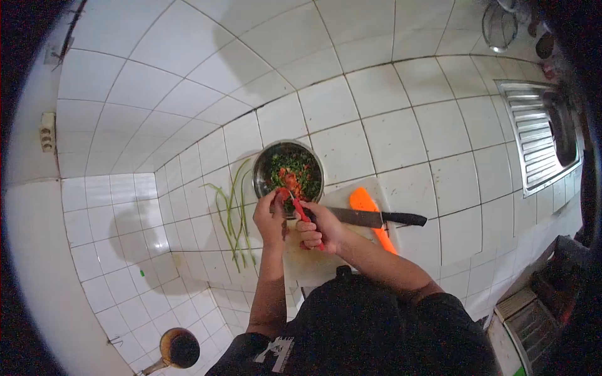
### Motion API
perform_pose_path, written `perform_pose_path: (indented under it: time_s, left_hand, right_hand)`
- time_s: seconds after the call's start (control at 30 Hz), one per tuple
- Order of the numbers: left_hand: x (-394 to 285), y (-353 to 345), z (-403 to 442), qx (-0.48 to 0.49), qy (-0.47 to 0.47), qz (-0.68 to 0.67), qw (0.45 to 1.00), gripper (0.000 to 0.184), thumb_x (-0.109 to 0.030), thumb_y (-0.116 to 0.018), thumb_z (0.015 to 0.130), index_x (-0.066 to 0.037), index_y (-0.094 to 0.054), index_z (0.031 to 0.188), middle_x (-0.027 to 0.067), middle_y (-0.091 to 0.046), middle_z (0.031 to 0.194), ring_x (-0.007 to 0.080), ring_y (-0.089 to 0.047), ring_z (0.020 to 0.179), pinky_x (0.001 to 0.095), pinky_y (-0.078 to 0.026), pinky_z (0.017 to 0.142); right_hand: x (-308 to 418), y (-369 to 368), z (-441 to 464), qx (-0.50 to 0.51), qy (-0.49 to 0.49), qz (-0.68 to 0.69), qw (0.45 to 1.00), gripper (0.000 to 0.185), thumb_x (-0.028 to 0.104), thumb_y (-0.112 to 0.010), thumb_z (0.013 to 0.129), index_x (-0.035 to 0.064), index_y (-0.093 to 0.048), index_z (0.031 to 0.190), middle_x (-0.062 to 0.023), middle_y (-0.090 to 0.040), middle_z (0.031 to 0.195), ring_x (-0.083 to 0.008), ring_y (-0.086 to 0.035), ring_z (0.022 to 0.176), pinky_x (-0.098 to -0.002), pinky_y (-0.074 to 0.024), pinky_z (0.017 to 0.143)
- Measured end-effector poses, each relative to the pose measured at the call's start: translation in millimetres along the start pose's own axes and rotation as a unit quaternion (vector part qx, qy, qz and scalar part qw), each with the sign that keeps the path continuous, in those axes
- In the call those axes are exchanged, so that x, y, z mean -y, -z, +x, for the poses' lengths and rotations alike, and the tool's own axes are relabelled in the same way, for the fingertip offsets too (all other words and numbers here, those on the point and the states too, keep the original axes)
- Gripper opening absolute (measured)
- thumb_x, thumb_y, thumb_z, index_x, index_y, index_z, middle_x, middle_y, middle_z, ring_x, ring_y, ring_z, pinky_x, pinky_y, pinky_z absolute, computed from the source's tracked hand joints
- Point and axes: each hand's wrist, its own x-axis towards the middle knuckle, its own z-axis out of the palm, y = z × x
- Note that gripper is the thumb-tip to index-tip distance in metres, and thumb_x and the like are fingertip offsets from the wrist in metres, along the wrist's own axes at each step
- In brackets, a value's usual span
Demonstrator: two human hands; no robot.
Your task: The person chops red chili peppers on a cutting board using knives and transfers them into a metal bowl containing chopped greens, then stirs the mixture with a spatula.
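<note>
Seen from above, a person in a black top works at a white-tiled table (401, 147). Over the near edge of a round metal bowl (258, 178), the left hand (269, 219) pinches a small red piece (283, 195) between its fingertips. The right hand (321, 229) has its fingers wrapped around a red-handled tool (301, 211), its tip pointing toward that piece. The bowl contains chopped greens (287, 156) with red chunks (292, 180) heaped on top. Left of the bowl lie long green stalks (237, 216). To the right, a large black-handled knife (357, 216) lies across an orange object (362, 199) on a pale board (337, 193). A metal sink (560, 128) is at far right.
</note>
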Motion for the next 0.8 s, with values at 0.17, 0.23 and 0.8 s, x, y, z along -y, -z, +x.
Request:
perform_pose_path:
  time_s: [0.17, 0.23, 0.8]
  left_hand:
    - [-9.4, 12.3, 1.9, -0.071, -0.005, -0.01, 0.997, 0.024, -0.015, -0.069, 0.096, 0.002, -0.071, 0.112, 0.0145, -0.073, 0.1, 0.0252, -0.069, 0.089, 0.0339, -0.054, 0.08]
    - [-9.3, 17.5, 3.8, -0.064, 0.09, -0.148, 0.983, 0.023, -0.015, -0.068, 0.096, 0.001, -0.07, 0.112, 0.0133, -0.073, 0.101, 0.0239, -0.069, 0.091, 0.0339, -0.055, 0.081]
    - [-15.6, 24.5, -131.1, -0.012, 0.296, -0.603, 0.74, 0.02, -0.007, -0.064, 0.096, -0.002, -0.062, 0.116, 0.0121, -0.07, 0.11, 0.0224, -0.069, 0.099, 0.036, -0.055, 0.087]
  right_hand:
    - [8.5, -10.9, 0.5, -0.164, 0.085, -0.16, 0.97, 0.037, 0.044, -0.041, 0.105, 0.0106, -0.053, 0.096, 0.0024, -0.04, 0.058, -0.0105, -0.038, 0.04, -0.0274, -0.029, 0.035]
    - [9.3, -11.5, -1.5, -0.179, 0.136, -0.303, 0.926, 0.036, 0.043, -0.043, 0.105, 0.0089, -0.053, 0.099, -0.0029, -0.047, 0.061, -0.0173, -0.048, 0.045, -0.0326, -0.0364, 0.04]
    - [-34.7, 20.0, -53.0, -0.233, 0.205, -0.71, 0.633, 0.04, 0.03, -0.068, 0.094, 0.0012, -0.061, 0.122, -0.0183, -0.071, 0.1, -0.033, -0.07, 0.092, -0.0424, -0.054, 0.083]
